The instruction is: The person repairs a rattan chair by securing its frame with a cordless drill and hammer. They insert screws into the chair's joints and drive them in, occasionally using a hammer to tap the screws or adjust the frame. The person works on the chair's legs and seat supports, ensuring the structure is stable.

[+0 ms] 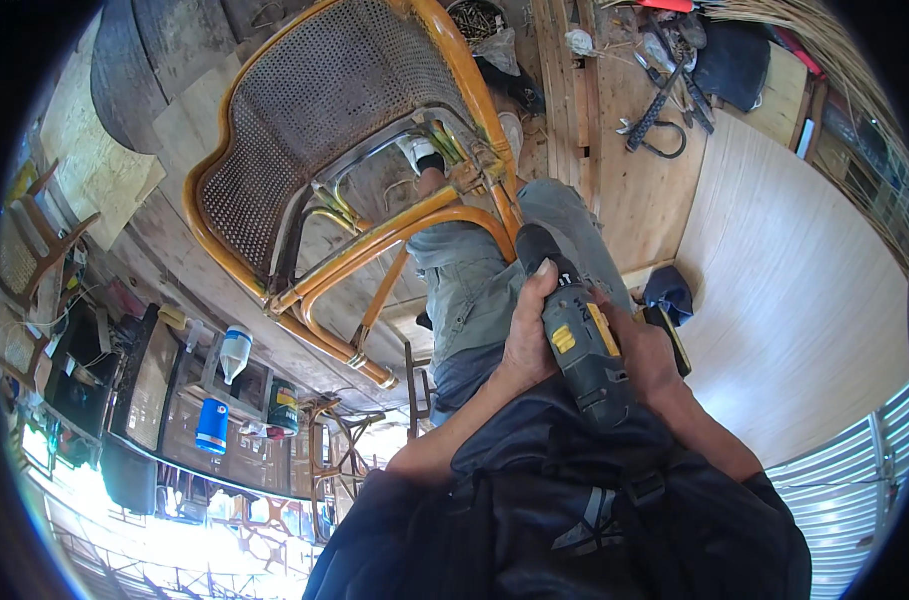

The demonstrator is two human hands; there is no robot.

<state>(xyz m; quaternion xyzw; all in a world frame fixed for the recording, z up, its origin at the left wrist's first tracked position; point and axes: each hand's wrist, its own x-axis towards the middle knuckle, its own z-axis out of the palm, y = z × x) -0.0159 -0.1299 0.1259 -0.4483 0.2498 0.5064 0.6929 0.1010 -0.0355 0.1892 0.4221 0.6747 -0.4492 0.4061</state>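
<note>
A black and yellow cordless drill (596, 372) lies across my lap, its dark front end (541, 245) pointing away toward the chair frame. My left hand (530, 340) presses against its left side near the front, thumb on top. On the other side my right hand (646, 350) grips the drill lower down, with most fingers hidden behind the body. An orange-brown rattan chair (454, 212) lies tipped over in front of me, one curved rail resting by my legs. Its woven cane panel (324, 95) faces up at the far left. Whether the drill touches the chair I cannot tell.
A pale curved board (784, 240) spreads on the right. Black-handled hand tools (659, 110) lie beyond it on planks. At left stand a blue bottle (212, 425), a white glue bottle (235, 352) and a dark green can (282, 405). A container of small metal pieces (474, 20) sits far ahead.
</note>
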